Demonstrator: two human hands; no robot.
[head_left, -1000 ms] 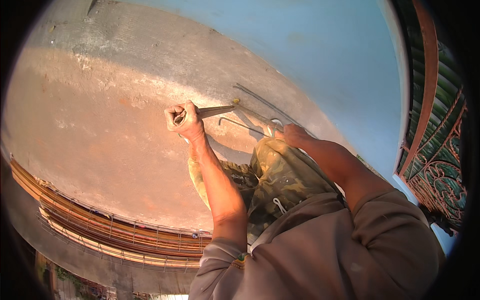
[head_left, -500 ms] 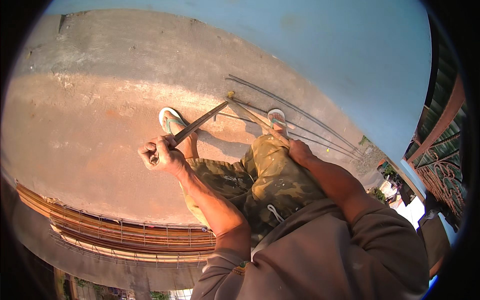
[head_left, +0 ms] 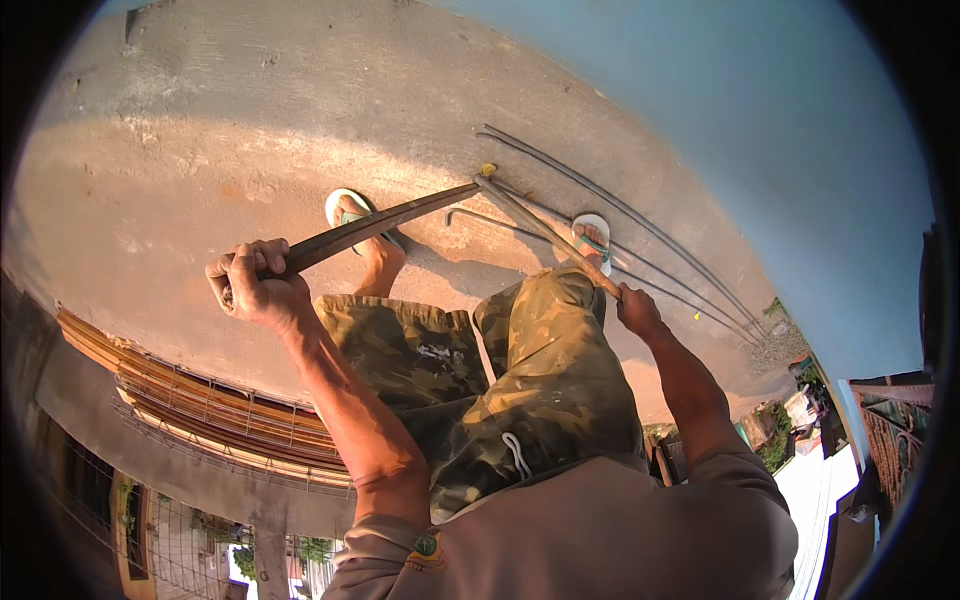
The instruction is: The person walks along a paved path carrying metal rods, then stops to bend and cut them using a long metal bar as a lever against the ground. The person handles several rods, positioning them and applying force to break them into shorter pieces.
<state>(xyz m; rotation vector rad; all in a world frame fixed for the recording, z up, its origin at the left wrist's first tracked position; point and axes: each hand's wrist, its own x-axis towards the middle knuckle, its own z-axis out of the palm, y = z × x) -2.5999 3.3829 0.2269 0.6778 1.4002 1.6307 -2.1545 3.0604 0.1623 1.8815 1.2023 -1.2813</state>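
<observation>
My left hand point(head_left: 262, 288) is closed round the near end of a long dark bar point(head_left: 390, 220), held out to the left above the ground. From there the bar slants away to the right. My right hand point(head_left: 638, 310), in front of my right knee, is wrapped round a pale wooden stick point(head_left: 540, 228). The far ends of stick and bar come together beside a small yellow piece point(head_left: 488, 169); whether they are joined there I cannot tell. Just right of that meeting point lie thin metal rods point(head_left: 620, 205), one with a bent end point(head_left: 457, 213).
My sandalled feet stand apart, the left sandal point(head_left: 345, 203) beneath the bar and the right sandal point(head_left: 592, 240) among the rods. A blue wall point(head_left: 760, 130) rises on the right. Long brown lengths behind a wire grid point(head_left: 230, 410) run along the lower left.
My left hand has moved left and slightly up, and the bar now lies at a flatter slant. My right hand has shifted right, out from my thigh, still on the stick. The view has shifted too.
</observation>
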